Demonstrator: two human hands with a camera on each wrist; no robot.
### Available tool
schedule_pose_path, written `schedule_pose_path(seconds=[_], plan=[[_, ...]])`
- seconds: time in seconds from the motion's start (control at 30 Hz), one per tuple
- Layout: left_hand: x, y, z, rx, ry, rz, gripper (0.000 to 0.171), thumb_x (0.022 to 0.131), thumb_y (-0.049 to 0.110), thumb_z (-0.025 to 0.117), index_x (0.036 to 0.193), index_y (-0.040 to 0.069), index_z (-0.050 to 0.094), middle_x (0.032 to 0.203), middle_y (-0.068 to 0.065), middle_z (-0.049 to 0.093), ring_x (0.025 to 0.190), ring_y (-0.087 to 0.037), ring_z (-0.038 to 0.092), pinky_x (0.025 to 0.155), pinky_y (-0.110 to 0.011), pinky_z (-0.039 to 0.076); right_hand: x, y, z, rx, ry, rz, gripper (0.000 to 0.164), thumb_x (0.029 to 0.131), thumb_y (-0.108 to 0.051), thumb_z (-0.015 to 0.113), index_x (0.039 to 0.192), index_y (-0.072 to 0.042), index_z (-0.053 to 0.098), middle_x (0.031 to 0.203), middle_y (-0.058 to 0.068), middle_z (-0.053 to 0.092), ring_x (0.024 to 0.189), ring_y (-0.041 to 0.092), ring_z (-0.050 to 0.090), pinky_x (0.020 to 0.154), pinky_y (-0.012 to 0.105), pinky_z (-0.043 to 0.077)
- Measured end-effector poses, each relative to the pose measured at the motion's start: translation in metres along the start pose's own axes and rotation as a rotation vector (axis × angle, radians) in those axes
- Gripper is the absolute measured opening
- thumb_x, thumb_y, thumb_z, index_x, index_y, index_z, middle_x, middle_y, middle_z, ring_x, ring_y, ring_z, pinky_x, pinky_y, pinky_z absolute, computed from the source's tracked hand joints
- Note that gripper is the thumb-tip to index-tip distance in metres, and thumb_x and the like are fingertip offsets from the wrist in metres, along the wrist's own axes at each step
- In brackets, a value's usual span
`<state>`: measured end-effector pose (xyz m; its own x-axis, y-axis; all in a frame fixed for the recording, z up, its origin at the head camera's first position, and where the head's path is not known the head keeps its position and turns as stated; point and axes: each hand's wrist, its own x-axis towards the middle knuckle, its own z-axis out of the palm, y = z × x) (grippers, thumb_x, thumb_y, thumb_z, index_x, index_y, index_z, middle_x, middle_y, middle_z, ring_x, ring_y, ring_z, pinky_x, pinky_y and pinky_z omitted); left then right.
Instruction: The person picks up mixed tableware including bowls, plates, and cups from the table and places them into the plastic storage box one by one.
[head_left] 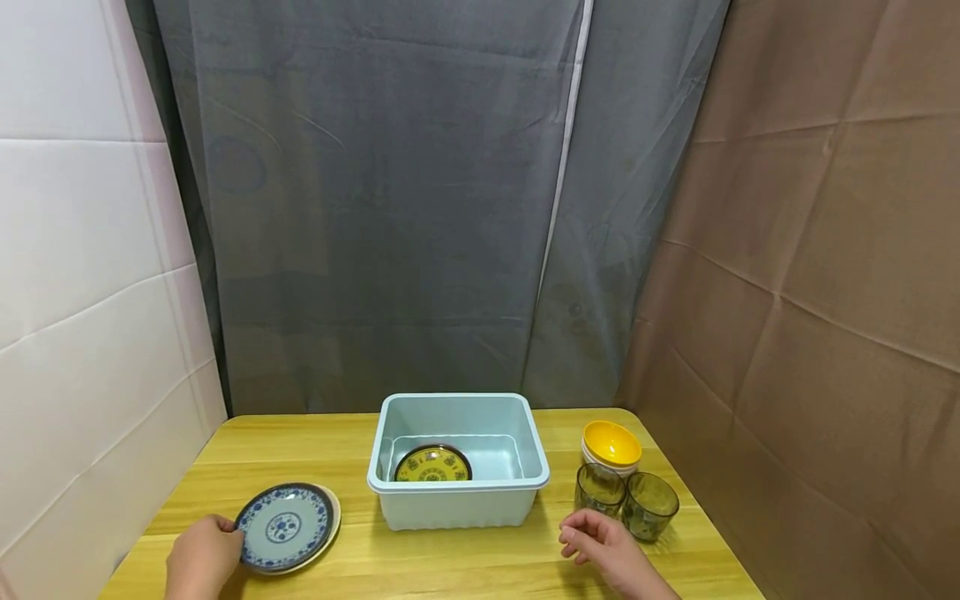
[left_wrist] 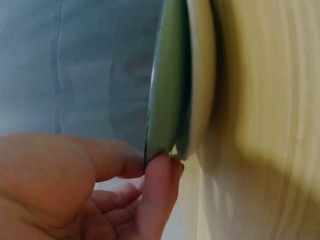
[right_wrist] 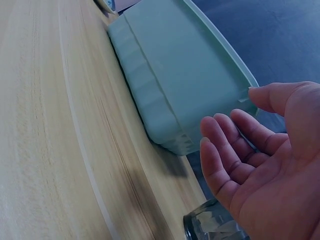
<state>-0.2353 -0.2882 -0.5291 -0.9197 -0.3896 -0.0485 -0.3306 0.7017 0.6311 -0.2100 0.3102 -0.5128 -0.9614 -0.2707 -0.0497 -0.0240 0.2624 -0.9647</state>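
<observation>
While the left hand (head_left: 202, 558) is reaching in at the left side of the wooden table (head_left: 450, 558), its thumb and fingers are pinching the edge of a blue-and-white plate (head_left: 283, 527). The fingers are going under the rim and the thumb is pressing on top, likely because a thin, flat plate is easiest to hold that way. Under it, a cream plate (left_wrist: 202, 80) is lying on the table. The left wrist view is showing a small gap between the two plates near the fingers, so the hand seems to be holding only the top one.

In the middle, a light blue plastic bin (head_left: 453, 508) is standing with its wide top facing up. A yellow plate (head_left: 432, 467) with a dark rim is resting inside; the front wall is hiding part of it, so I cannot tell if it is leaning.

To the right, the right hand (head_left: 607, 550) is holding nothing, its fingers bending loosely in front of two green glass cups (head_left: 600, 492). Behind the cups, an orange bowl (head_left: 612, 443) is sitting in a white bowl (head_left: 590, 457), maybe to save room.

The plates are showing painted patterns, and no brand, label or word is clear enough to read.
</observation>
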Motion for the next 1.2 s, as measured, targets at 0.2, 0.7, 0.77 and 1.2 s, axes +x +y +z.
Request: schedule_pose_path(seconds=[0.2,0.7,0.77,1.2], plan=[[0.0,-0.002,-0.006,0.002,0.023,0.083,0.031,0.098,0.013,0.07,0.109,-0.016,0.068,0.109,-0.039,0.069,0.1,-0.057,0.067,0.087,-0.066,0.052,0.0,0.0,-0.001,0.009,-0.005,0.007,0.026,0.116,-0.021,0.06,0.122,0.003,0.069,0.109,0.008,0.071,0.101,0.025,0.074,0.086,0.04,0.062],[0.008,-0.014,-0.009,-0.225,-0.036,0.062,0.049,0.106,0.021,0.061,0.131,-0.021,0.057,0.098,-0.029,0.076,0.081,-0.035,0.075,0.082,-0.051,0.057,0.0,-0.004,0.001,-0.008,-0.003,-0.008,0.023,0.116,-0.017,0.059,0.121,0.004,0.068,0.109,0.008,0.071,0.1,0.024,0.074,0.085,0.039,0.062],[0.007,-0.012,-0.01,-0.291,-0.032,0.035,0.05,0.107,0.023,0.06,0.133,-0.021,0.055,0.094,-0.025,0.077,0.071,-0.026,0.074,0.072,-0.041,0.056,0.0,-0.007,0.001,-0.011,-0.002,-0.009,0.024,0.116,-0.018,0.06,0.121,0.004,0.068,0.107,0.007,0.071,0.099,0.024,0.073,0.085,0.038,0.062],[0.002,0.019,-0.026,-0.628,-0.013,0.013,0.044,0.11,0.013,0.052,0.147,-0.011,0.049,0.108,-0.02,0.077,0.078,-0.013,0.071,0.07,-0.029,0.065,0.0,-0.031,-0.002,-0.037,0.055,-0.024,0.028,0.114,-0.023,0.064,0.122,0.004,0.067,0.107,0.008,0.072,0.101,0.026,0.072,0.086,0.038,0.062]])
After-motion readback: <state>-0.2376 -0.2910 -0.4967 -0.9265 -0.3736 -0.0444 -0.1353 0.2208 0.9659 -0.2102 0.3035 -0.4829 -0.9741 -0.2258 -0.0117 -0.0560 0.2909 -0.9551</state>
